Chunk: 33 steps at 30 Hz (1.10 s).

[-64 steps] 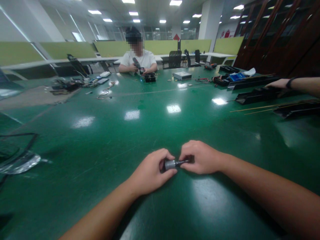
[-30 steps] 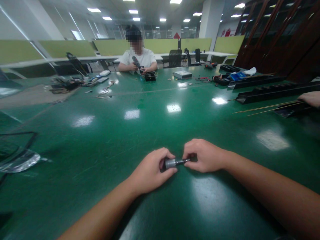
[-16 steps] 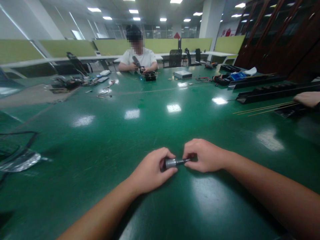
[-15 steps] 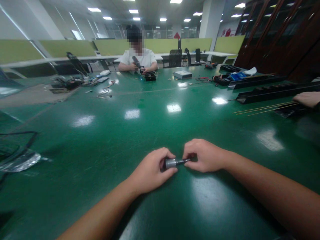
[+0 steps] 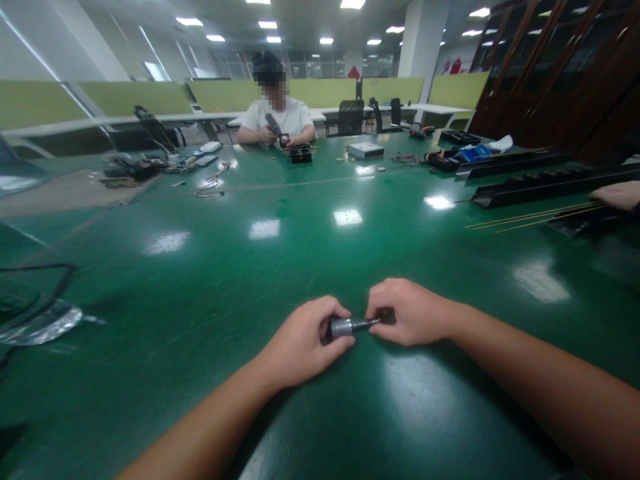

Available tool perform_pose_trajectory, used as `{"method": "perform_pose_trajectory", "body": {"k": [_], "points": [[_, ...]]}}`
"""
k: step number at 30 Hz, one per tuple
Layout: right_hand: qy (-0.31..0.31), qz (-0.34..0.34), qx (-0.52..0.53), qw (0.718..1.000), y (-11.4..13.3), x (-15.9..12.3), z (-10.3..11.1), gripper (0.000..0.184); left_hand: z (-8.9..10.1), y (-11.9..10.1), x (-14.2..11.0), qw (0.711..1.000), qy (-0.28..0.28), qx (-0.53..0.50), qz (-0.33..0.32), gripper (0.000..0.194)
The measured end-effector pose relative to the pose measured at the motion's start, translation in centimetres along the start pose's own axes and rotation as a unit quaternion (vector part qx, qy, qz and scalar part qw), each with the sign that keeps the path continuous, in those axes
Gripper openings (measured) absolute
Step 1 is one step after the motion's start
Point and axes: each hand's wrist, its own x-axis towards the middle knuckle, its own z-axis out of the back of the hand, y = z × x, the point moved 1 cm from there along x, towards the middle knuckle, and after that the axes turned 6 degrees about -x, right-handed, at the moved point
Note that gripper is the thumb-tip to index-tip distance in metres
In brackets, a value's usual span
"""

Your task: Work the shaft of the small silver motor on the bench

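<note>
Low over the green tabletop (image 5: 300,267), a short grey-and-black metal cylinder with a thin dark stem (image 5: 342,327) lies level, its stem pointing right. My left hand (image 5: 310,340) has its thumb and fingers curled around the thick end, which is partly hidden in the palm. At the stem's tip, my right hand (image 5: 407,313) is closed in a pinch between thumb and forefinger. A small gap separates the two hands, and the stem bridges it.
Across the table a person (image 5: 277,120) holds a dark tool over a black part (image 5: 301,155). Black metal channels (image 5: 555,183) and thin rods (image 5: 530,217) lie at right near another person's hand (image 5: 617,195). Cables and clear film (image 5: 40,323) sit at left.
My hands and the cylinder hold the same position. The other person's hand at the right edge has shifted slightly to the right.
</note>
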Motion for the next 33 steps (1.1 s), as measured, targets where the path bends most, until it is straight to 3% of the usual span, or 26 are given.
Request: {"method": "perform_pose_trajectory", "body": {"k": [21, 33], "points": [[0.024, -0.004, -0.01, 1.0, -0.2, -0.1, 0.6, 0.005, 0.0, -0.1, -0.1, 1.0, 0.002, -0.005, -0.003, 0.02], [0.063, -0.051, 0.043, 0.996, -1.2, -0.5, 1.6, 0.008, 0.2, -0.1, -0.2, 1.0, -0.001, -0.004, -0.003, 0.019]]}}
